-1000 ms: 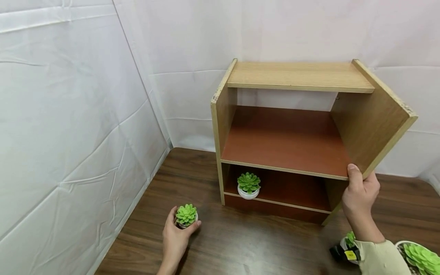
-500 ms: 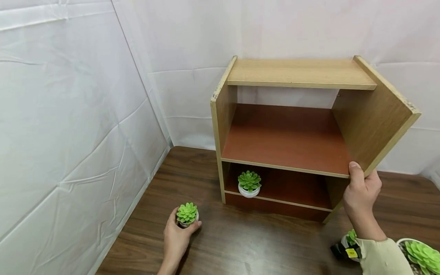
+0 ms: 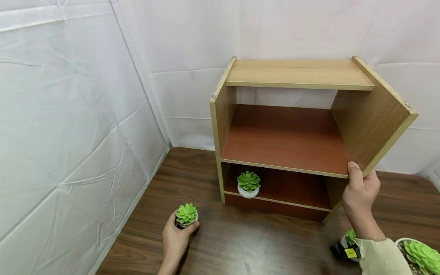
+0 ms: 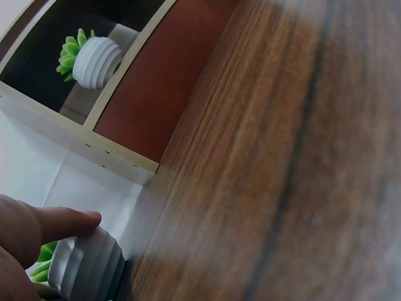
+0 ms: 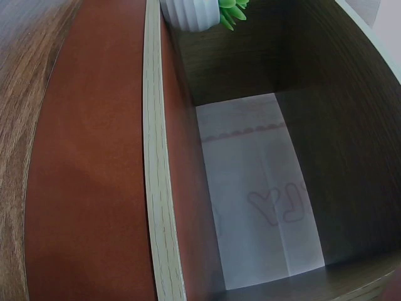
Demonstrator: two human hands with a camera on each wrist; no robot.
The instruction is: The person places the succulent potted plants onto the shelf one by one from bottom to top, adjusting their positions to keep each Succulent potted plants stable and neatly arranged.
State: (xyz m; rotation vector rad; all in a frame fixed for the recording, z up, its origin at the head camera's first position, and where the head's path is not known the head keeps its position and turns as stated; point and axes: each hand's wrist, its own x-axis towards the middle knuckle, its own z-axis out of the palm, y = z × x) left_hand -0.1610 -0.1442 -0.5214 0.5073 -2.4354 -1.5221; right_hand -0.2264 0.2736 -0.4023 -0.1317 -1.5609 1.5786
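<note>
My left hand (image 3: 176,236) holds a small potted succulent (image 3: 186,214) between thumb and fingers, low at the tabletop left of the shelf unit. In the left wrist view its white ribbed pot (image 4: 88,266) shows under the fingers. My right hand (image 3: 361,193) grips the front edge of the wooden shelf unit (image 3: 288,168) where the middle shelf meets the right side panel, thumb on the shelf. On the lower shelf, at its left front, stands another succulent (image 3: 249,182) in a white pot. The right hand is barely visible in the right wrist view.
Right of the unit, partly behind the right sleeve (image 3: 381,256), are a third succulent (image 3: 350,237) beside a black object with a yellow label (image 3: 350,253), and a larger round succulent planter (image 3: 421,256). White sheeting (image 3: 86,126) hangs at the left and back of the brown table (image 3: 148,229).
The view shifts very slightly. Both hands keep their holds, and the shelf unit and plants stay in place.
</note>
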